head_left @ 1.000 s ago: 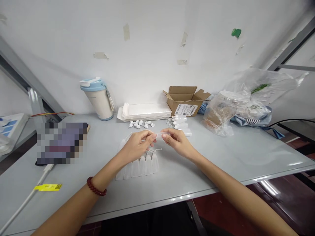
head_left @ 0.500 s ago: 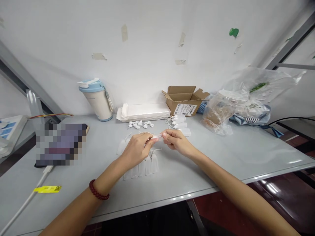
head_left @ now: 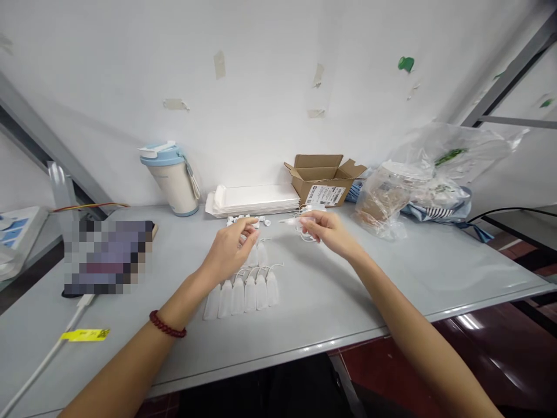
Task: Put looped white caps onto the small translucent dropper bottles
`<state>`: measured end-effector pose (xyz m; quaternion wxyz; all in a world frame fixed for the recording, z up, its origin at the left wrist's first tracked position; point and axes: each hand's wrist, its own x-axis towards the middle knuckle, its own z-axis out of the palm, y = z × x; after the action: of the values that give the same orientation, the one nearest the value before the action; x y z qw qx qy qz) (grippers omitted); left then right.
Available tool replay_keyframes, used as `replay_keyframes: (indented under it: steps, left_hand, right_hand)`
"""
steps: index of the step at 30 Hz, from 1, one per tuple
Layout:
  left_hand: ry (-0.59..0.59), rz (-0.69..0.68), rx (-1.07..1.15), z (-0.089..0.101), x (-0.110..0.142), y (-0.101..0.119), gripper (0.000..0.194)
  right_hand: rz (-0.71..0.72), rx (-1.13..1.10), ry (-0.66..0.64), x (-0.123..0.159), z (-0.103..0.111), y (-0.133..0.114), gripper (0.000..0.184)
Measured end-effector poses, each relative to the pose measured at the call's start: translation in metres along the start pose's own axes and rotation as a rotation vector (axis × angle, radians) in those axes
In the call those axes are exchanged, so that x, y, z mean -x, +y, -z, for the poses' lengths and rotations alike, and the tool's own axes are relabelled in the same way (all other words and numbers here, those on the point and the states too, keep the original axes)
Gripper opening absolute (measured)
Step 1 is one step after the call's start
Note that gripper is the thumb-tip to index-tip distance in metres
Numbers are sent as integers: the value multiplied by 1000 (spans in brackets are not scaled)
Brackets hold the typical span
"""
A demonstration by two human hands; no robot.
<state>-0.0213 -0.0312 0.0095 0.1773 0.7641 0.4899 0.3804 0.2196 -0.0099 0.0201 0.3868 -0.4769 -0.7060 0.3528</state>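
My right hand (head_left: 326, 232) pinches a small translucent squeeze bottle (head_left: 293, 222) whose thin tip points left. Further left, my left hand (head_left: 229, 248) holds nothing, its thumb and index finger a little apart. Just beyond those fingers is a cluster of small white caps (head_left: 266, 222), partly hidden by the hand. A row of translucent squeeze bottles (head_left: 249, 295) with thin white strings lies below the left hand, and more bottles (head_left: 261, 254) lie partly covered behind it. Several capped bottles (head_left: 317, 207) lie behind my right hand.
Flat white boxes (head_left: 256, 197) and an open cardboard box (head_left: 324, 186) stand against the wall. A tumbler (head_left: 174, 183) and a phone (head_left: 108, 255) with a cable are on the left. Plastic bags (head_left: 383, 200) sit at the right. The table's front edge (head_left: 261, 371) runs below my arms.
My hands have separated: the left moved left, away from the bottle, and the right moved slightly right and up, keeping the bottle. More of the bottle row now shows.
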Motion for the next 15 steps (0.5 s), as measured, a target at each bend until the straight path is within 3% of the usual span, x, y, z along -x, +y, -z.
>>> replay_keyframes:
  steps: [3,5,11,15]
  left_hand:
    - [77,72,-61,7,-5,-11,34]
    - [115,100,-113,11,-9,-22,31]
    - [153,181,-281,27,-18,-60,27]
    - [113,224,-338,30,-21,-74,28]
  right_hand:
    - [97,360,201,-5,23,8,26]
    - [88,493,247,-7,35,13,24]
    - [-38,583,66,-7,52,24,23]
    - [-75,608,36,-6,51,26,25]
